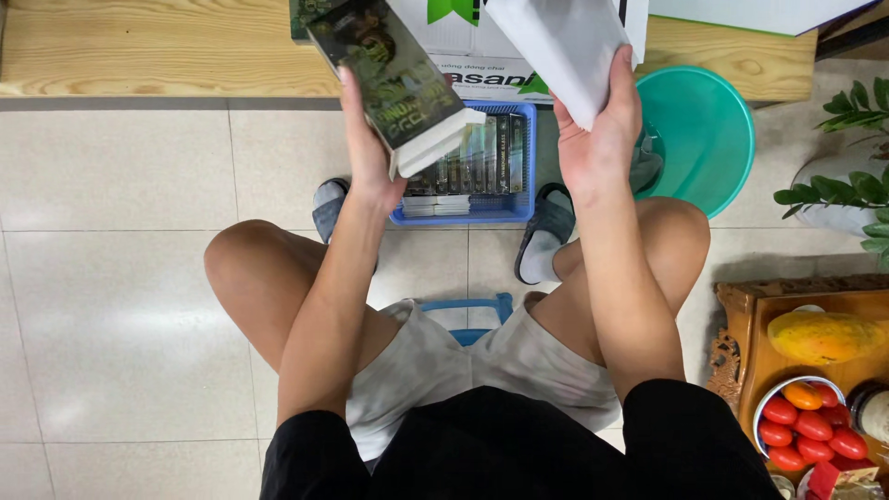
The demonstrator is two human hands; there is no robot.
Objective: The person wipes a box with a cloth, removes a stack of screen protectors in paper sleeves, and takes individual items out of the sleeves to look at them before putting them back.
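Left hand: my left hand (363, 139) grips a dark book (389, 74) from below, fingers wrapped round its lower edge, cover tilted up toward me.
Right hand: my right hand (602, 130) clasps a white sheet (560, 46), thumb and fingers pressed on its lower corner.
Book: held above the blue basket (528, 167), well apart from the sheet.
Basket: on the tiled floor between my slippered feet, a row of books (472, 157) packed spine-up inside.
Beyond: a cardboard box (491, 65) just behind the basket; a teal basin (704, 130) to the right of my right hand.
Right edge: a wooden tray (741, 315) with a bowl of tomatoes (806, 431).
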